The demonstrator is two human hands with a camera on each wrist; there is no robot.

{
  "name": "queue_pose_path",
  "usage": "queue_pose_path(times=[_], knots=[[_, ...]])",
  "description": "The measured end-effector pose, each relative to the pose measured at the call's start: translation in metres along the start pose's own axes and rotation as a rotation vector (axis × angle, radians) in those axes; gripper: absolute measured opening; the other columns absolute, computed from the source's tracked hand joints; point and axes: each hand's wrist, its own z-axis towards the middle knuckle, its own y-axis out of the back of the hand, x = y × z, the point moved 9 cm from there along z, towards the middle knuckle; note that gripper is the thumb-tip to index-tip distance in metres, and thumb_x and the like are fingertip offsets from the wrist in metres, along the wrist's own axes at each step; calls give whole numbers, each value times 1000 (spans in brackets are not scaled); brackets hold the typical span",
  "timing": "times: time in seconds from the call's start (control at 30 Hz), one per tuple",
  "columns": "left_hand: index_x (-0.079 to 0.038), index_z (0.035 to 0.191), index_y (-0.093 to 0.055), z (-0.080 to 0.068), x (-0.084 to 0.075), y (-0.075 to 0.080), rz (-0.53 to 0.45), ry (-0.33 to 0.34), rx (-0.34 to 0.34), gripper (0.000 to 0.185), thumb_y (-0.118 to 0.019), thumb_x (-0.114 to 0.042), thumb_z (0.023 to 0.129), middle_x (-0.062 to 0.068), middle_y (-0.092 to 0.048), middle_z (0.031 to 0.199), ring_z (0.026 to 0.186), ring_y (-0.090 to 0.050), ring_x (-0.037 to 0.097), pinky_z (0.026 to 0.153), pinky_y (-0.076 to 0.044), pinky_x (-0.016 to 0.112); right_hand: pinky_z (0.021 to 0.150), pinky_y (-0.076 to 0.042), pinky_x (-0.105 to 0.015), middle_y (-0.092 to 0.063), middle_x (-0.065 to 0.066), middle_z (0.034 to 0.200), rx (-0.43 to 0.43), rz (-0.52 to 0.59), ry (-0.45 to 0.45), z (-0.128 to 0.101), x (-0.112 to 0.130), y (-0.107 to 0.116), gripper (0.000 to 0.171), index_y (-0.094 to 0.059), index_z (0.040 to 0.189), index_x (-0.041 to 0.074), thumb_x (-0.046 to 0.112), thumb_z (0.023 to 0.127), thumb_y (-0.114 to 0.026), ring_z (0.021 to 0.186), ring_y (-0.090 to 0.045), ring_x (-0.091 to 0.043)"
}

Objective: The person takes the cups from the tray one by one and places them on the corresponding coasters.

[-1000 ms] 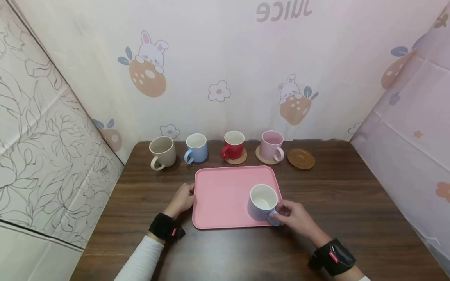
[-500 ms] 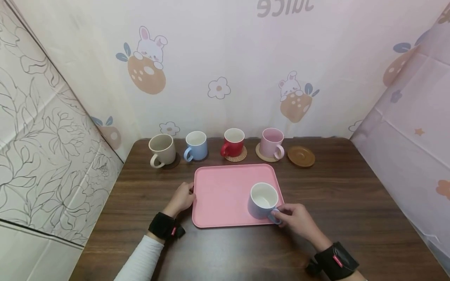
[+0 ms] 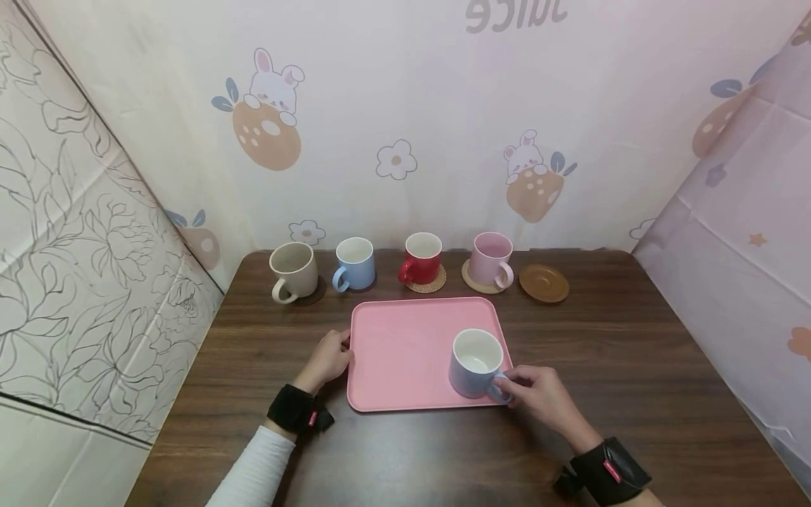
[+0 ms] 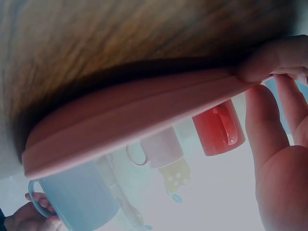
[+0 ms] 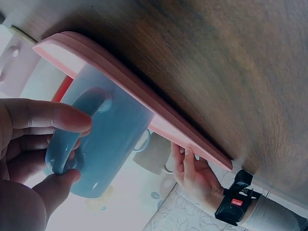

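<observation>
A pale blue mug stands on the near right part of a pink tray on a dark wooden table. My right hand pinches the mug's handle between thumb and fingers. At the tray's left edge, my left hand holds the rim with thumb and fingers.
Along the back of the table stand a beige mug, a light blue mug, a red mug on a woven coaster and a pink mug on a coaster. An empty brown saucer lies right of them. Patterned sheets wall in three sides.
The right hand has shifted slightly on the mug's handle and the mug has barely moved on the tray. The left hand has stayed at the tray's edge.
</observation>
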Motion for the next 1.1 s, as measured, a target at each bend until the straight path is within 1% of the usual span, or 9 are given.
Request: queue_pose_path(times=[0.2, 0.3, 0.37, 0.5, 0.6, 0.73, 0.83, 0.9, 1.1], knots=[[2, 139, -50, 1, -1, 3, -19, -24, -7, 54, -58, 1, 86, 19, -56, 113, 88, -59, 22, 68, -51, 28, 57, -56, -29, -70, -10, 78, -35, -8, 25, 3, 0, 3, 15, -75, 88, 2, 17, 87, -73, 61, -61, -7], [1, 140, -50, 1, 0, 3, -26, -11, -7, 54, -58, 0, 86, 18, -55, 114, 89, -58, 22, 69, -50, 28, 57, -56, -29, -71, -11, 77, -52, -9, 55, 3, 3, 6, 13, -75, 87, 2, 15, 87, -73, 61, -62, -7], [0, 140, -50, 2, 1, 3, -26, -2, -8, 54, -58, 0, 86, 17, -55, 113, 89, -58, 22, 70, -50, 28, 57, -56, -30, -71, -12, 77, -64, -3, 78, 3, 6, 9, 13, -75, 88, 1, 13, 86, -73, 62, -63, -7], [0, 137, -53, 2, 0, 3, -28, -28, -10, 52, -58, 0, 85, 17, -55, 111, 89, -57, 21, 70, -51, 29, 58, -57, -32, -72, -13, 79, -85, 9, 114, 3, 11, 22, 13, -74, 90, -1, 11, 87, -72, 63, -64, -6], [1, 136, -53, 2, -1, 2, -39, -52, -6, 51, -58, 1, 85, 17, -57, 110, 87, -58, 21, 70, -51, 30, 58, -57, -32, -71, -13, 80, -112, -11, 117, 6, 15, 37, 15, -74, 92, -1, 13, 88, -71, 64, -64, -5], [2, 136, -53, 2, -1, 2, -55, -56, -4, 51, -58, 2, 85, 16, -61, 109, 86, -59, 20, 70, -51, 30, 58, -56, -29, -71, -13, 80, -172, -69, 114, 15, 18, 62, 19, -74, 95, -2, 16, 91, -69, 64, -64, -5], [3, 135, -54, 2, -2, 2, -57, -65, -7, 50, -58, 2, 85, 17, -63, 108, 86, -60, 21, 70, -52, 31, 58, -56, -27, -70, -15, 79, -209, -88, 116, 22, 19, 81, 24, -73, 97, -5, 18, 92, -68, 63, -65, -7], [2, 135, -54, 2, -1, 2, -55, -59, -4, 50, -58, 2, 85, 16, -62, 108, 86, -59, 21, 70, -52, 31, 57, -57, -26, -70, -15, 78, -228, -88, 111, 26, 18, 94, 28, -71, 99, -7, 20, 93, -67, 63, -67, -8], [2, 135, -54, 1, 0, 1, -70, -57, 4, 50, -57, 2, 85, 16, -59, 109, 86, -58, 20, 68, -50, 29, 57, -56, -22, -72, -5, 75, -294, -107, 65, 40, 9, 132, 40, -69, 105, -11, 27, 94, -65, 61, -67, -4]])
